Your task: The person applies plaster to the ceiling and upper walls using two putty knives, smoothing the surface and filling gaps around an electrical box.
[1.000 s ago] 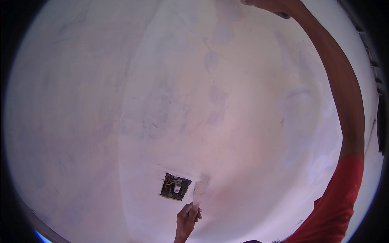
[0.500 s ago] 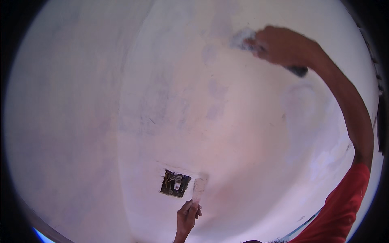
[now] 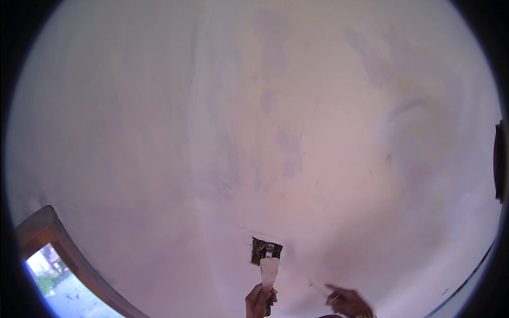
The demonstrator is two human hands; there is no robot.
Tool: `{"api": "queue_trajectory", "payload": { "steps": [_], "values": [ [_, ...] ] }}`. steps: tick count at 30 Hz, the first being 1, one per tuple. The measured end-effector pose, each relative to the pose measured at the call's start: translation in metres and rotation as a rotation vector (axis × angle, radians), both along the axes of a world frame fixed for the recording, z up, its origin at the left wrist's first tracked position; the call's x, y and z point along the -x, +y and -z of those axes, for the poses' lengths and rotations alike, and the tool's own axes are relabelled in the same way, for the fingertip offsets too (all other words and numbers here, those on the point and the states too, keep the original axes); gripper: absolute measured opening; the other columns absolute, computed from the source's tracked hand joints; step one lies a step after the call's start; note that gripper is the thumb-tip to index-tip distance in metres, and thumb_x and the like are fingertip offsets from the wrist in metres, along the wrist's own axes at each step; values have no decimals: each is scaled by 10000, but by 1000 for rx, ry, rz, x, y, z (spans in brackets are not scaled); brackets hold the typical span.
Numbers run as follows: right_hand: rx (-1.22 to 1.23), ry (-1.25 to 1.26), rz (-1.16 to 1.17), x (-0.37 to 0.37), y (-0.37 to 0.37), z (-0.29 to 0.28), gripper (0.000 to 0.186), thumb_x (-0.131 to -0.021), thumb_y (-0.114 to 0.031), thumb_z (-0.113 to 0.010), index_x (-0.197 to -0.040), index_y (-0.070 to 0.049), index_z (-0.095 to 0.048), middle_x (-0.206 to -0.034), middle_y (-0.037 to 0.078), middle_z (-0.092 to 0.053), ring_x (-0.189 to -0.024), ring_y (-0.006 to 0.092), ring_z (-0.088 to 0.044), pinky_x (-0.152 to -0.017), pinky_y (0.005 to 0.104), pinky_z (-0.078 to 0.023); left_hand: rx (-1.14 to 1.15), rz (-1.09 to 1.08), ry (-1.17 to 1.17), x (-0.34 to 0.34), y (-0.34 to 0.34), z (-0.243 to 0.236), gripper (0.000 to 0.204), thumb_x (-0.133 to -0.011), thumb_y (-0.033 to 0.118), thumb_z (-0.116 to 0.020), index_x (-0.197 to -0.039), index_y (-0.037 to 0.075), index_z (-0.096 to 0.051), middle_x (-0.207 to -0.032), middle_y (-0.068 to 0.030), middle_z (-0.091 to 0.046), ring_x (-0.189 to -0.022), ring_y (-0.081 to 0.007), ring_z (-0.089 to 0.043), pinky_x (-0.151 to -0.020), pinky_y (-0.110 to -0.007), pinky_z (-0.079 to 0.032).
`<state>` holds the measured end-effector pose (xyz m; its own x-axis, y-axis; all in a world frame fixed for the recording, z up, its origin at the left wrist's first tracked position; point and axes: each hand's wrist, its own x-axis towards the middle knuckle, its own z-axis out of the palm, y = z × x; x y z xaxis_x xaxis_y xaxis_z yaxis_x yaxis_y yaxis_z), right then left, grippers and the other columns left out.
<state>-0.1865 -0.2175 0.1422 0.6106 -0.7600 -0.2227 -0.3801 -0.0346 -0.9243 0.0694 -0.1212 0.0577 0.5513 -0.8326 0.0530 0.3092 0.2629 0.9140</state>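
My left hand is closed around a putty knife at the bottom middle. The blade points up, is coated with whitish putty and overlaps the lower part of a square opening in the wall, where a switch and wires show. To its right, low in the view, my right hand is closed, with its forefinger stretched out along a second tool. That tool appears as a thin, blurred edge; its handle is hidden by the hand. Earlier it showed as a scraper with a dark handle.
A pale plastered wall with greyish patches and fine cracks fills most of the view. At lower left is a brown wooden window frame with bright outdoors beyond. Something dark stands at the far right rim.
My right hand has come down from high on the wall to beside my left hand. The view has shifted, bringing in the window frame; the left putty knife now overlaps the wall opening.
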Motion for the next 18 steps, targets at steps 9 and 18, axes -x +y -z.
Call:
{"api": "queue_trajectory", "payload": {
  "steps": [9,18],
  "values": [
    [-417,-121,-97,-15,14,185,501,-936,-119,-615,-1420,-95,-488,-979,77,-668,-702,126,-602,-577,248,-501,56,-301,-30,23,10,-5,308,-1019,318,-500,-951,33,-594,-720,-41,-599,-592,-126,-550,-509,-248,-415],
    [-409,-143,-130,-2,9,185,441,-942,-109,-609,-1373,-66,-525,-1025,93,-669,-754,145,-607,-618,268,-511,11,-368,-210,24,12,-7,282,-1049,268,-457,-990,3,-530,-771,-89,-616,-579,-119,-588,-498,-246,-463]
  ]
}}
